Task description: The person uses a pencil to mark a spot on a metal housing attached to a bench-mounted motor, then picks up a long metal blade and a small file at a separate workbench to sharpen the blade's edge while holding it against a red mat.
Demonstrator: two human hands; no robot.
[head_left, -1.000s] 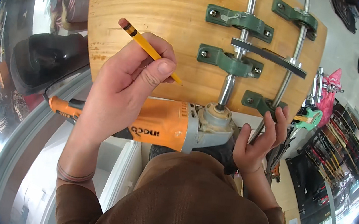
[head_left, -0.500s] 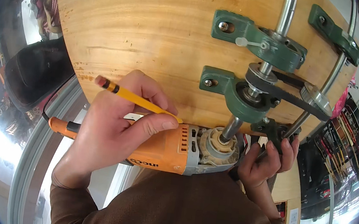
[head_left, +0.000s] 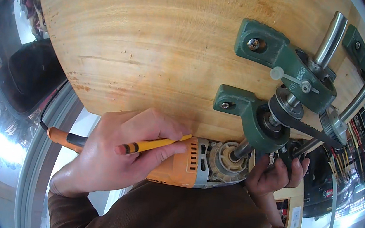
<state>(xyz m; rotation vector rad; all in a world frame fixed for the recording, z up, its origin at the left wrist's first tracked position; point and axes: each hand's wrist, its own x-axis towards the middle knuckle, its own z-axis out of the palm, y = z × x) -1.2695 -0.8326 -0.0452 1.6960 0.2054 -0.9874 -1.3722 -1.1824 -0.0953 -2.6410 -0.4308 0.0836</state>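
Observation:
My left hand (head_left: pixel 130 146) pinches a yellow pencil (head_left: pixel 153 144), its red eraser end toward the left and its point near the wooden board's front edge. Under that hand sits an orange angle grinder (head_left: pixel 171 172) with a grey gear head (head_left: pixel 227 163), whose spindle lines up with a steel shaft (head_left: pixel 330 39). Two green pillow block bearings (head_left: pixel 254 123) carry this shaft, with a pulley (head_left: pixel 286 106) between them. My right hand (head_left: pixel 275 178) is closed, fingers curled up beside the gear head and below a further green bearing block (head_left: pixel 294 150); what it grips is mostly hidden.
The wooden board (head_left: pixel 133 30) fills the upper middle. A black toothed belt (head_left: pixel 310 129) links the pulley to another pulley (head_left: pixel 333 125) on a second shaft (head_left: pixel 357 103). A black seat (head_left: pixel 37 69) stands at left, and tools hang on the right.
The view has shifted closer to the board. My left hand has tipped the pencil flatter, eraser end lower, its point still near the board's edge. My right hand stays beside the gear head.

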